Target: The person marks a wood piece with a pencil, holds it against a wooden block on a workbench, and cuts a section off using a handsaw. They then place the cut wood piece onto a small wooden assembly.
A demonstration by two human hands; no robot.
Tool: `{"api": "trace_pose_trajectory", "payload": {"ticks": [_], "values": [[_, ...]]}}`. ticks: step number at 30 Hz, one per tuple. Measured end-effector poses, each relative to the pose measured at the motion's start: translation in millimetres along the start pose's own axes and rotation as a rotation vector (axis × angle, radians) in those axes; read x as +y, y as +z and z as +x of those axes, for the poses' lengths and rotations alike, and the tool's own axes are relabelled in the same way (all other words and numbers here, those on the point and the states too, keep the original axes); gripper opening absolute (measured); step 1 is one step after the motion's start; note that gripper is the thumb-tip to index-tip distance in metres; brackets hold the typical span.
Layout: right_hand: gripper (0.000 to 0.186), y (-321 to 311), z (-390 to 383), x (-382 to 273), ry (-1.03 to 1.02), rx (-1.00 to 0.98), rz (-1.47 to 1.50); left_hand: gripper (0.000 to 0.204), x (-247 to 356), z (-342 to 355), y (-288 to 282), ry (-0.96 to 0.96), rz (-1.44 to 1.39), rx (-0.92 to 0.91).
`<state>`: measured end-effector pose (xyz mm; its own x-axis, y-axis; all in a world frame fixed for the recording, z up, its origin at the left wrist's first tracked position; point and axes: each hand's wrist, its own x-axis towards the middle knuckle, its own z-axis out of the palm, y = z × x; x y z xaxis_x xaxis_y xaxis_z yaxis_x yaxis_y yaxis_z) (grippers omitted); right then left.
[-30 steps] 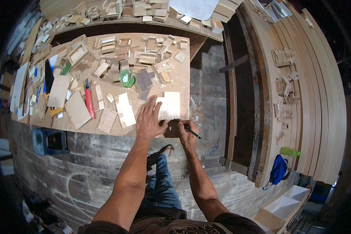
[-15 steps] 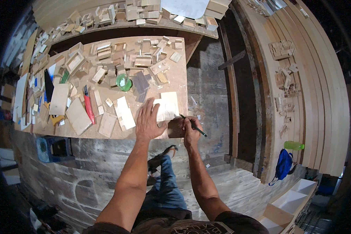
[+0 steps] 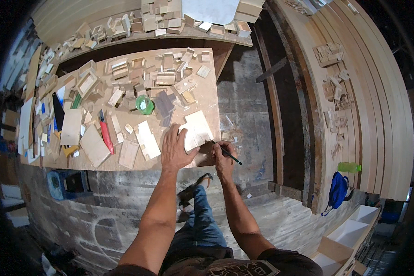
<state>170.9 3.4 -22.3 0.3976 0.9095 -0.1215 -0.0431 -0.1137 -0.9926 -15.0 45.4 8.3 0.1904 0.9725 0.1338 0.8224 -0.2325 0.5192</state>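
Note:
A pale, flat wooden piece lies near the front right corner of the worktable, tilted. My left hand rests flat against its left side, fingers stretched out and thumb by its lower edge. Between the fingers of my right hand is a dark green pencil. Its tip is at the lower right edge of the wooden piece; whether it touches I cannot tell. Behind the piece lie dark grey flat strips and a green-tinted clear cup.
Wooden blocks and small boxes crowd the worktable. A red-handled cutter and a saw lie to the left. Long boards with carved pieces run along the right, near a green bottle and blue bag. A blue stool stands below.
The pale wooden piece has turned slightly anticlockwise under my left hand. My right hand, with the pencil, has shifted a little to the left and down along its edge.

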Motion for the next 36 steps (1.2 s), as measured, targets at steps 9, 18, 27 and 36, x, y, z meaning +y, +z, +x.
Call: {"api": "trace_pose_trajectory", "payload": {"ticks": [9,18,27,36], "values": [[0.012,7,26,-4,-0.056,-0.026,0.101,0.075,-7,1,5,0.04,0.048,-0.003],[0.019,12,24,-6,-0.108,-0.093,0.108,0.071,-6,0,3,0.016,0.007,-0.001],[0.018,17,32,-15,-0.085,-0.16,0.041,0.071,-7,0,3,-0.018,0.027,-0.024],[0.018,40,62,-2,-0.127,-0.25,-0.1,0.075,-5,2,0,-0.019,0.032,-0.025]]}}
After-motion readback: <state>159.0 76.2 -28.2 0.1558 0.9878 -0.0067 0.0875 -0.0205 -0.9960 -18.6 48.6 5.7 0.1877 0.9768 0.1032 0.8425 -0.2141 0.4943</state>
